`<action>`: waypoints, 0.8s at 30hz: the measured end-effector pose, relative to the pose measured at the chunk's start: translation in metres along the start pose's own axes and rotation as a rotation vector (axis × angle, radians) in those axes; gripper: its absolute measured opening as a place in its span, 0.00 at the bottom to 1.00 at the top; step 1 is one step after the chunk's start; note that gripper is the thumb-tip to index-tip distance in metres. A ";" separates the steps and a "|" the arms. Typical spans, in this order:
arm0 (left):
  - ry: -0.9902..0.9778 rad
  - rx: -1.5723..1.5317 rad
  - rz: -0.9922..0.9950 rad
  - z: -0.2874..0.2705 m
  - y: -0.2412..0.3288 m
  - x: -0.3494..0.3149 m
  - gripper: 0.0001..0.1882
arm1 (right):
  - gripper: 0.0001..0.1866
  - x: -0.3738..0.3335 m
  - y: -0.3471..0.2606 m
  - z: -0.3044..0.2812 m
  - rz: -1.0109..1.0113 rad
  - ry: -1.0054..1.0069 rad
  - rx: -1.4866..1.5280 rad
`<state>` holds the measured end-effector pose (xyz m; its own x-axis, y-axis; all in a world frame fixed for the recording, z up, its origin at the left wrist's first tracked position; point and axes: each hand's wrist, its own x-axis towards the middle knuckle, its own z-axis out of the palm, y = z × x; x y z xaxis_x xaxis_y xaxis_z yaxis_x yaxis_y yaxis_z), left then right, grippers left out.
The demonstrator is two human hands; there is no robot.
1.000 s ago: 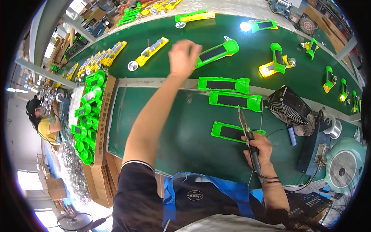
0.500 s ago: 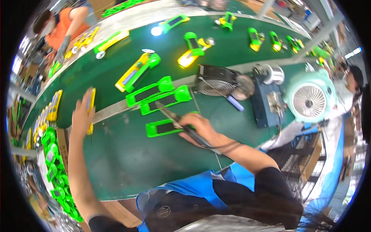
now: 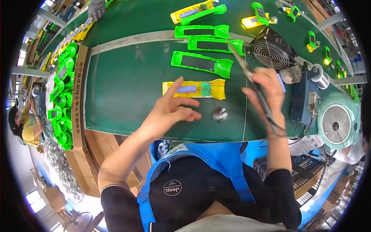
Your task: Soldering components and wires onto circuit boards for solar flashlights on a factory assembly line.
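On the green bench lies a yellow lamp half-shell [image 3: 219, 92] holding a violet battery cell [image 3: 186, 89] and a small green circuit board [image 3: 208, 90]. My left hand [image 3: 169, 111] is beside its near edge, fingers spread and holding nothing. A shiny silver lamp reflector [image 3: 220, 114], blurred, sits just right of those fingertips. In my right hand [image 3: 270, 87] is a soldering iron [image 3: 262, 102], its cord running down along the wrist. The iron's tip points up and left toward several green frames [image 3: 224, 68] lying beyond the yellow shell.
A carton [image 3: 79, 98] full of green parts stands at the left. To the right are a black fan [image 3: 272, 50], a blue-grey soldering station [image 3: 303, 98], a solder spool [image 3: 320, 77] and a mint fan [image 3: 336, 120]. A co-worker's gloved hand [image 3: 96, 9] is at the far belt.
My left hand came from the far left back over the bench; the yellow shell now lies before me. My right hand moved right with the iron, off the nearest green frame. The view shifted.
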<state>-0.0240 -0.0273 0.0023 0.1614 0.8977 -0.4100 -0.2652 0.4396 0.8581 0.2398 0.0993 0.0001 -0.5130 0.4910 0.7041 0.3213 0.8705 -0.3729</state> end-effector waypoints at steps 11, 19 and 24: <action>-0.022 0.976 0.810 0.010 -0.002 0.052 0.15 | 0.17 -0.104 -0.029 -0.035 0.799 0.302 0.711; 0.143 0.935 0.791 0.016 -0.014 0.058 0.08 | 0.09 -0.086 -0.035 0.006 0.950 0.236 0.875; 0.277 1.258 0.852 0.034 -0.011 0.053 0.12 | 0.10 -0.078 -0.039 0.007 0.955 0.140 0.765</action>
<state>0.0199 0.0147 -0.0186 0.1701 0.9009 0.3993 0.7845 -0.3691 0.4984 0.2612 0.0277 -0.0445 -0.2234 0.9747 -0.0042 -0.0521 -0.0163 -0.9985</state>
